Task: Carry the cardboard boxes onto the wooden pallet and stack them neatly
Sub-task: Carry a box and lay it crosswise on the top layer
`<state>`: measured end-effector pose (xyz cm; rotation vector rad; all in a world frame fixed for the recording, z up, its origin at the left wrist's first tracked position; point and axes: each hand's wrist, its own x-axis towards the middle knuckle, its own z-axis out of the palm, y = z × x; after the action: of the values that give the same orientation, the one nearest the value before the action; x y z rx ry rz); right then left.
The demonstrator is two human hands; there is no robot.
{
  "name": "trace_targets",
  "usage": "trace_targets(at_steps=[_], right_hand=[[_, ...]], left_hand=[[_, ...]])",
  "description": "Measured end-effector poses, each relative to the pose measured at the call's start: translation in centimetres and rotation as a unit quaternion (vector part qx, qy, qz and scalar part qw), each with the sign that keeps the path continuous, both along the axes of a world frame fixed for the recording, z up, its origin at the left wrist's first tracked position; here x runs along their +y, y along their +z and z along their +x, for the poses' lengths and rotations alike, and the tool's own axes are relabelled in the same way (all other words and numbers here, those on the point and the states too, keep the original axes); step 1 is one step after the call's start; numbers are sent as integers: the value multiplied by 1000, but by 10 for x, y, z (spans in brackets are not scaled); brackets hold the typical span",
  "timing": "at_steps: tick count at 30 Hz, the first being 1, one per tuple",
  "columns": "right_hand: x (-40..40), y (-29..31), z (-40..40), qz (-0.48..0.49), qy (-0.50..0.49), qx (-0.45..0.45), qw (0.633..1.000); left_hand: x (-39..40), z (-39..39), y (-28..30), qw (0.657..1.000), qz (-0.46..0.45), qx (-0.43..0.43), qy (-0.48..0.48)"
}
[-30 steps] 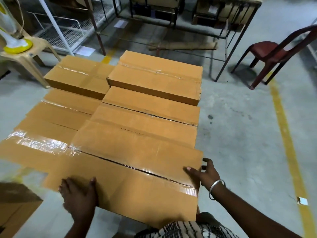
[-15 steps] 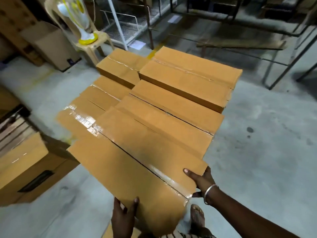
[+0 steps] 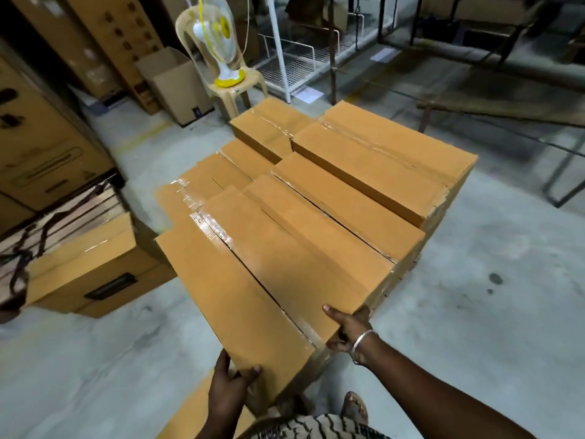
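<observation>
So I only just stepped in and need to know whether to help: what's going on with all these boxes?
A person is holding a long flat tan cardboard box with both hands. The left hand grips its near corner and the right hand its right end. The box is over the near edge of a stack of similar tan cardboard boxes on the grey concrete floor. The far row has two boxes a layer higher. The pallet underneath is hidden.

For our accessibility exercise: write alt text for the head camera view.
Both hands, left hand and right hand, grip the near end of a long cardboard box lying on stacked boxes. A fan stands on a plastic chair behind.
</observation>
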<state>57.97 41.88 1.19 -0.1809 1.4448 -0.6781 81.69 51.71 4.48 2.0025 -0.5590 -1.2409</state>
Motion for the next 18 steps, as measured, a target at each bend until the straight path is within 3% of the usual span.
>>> trace_targets(at_steps=[6,12,18], right_hand=[[2,-11,-6,-25,-16,-18,999],[21,-32,11,6,39,76,996],[72,-40,55,11,-74,-3,997]], left_hand=[[14,0,-1,999,18,27,-9],[39,15,-4,999,40,18,-3],[79,53,-5,998,63,16,19]])
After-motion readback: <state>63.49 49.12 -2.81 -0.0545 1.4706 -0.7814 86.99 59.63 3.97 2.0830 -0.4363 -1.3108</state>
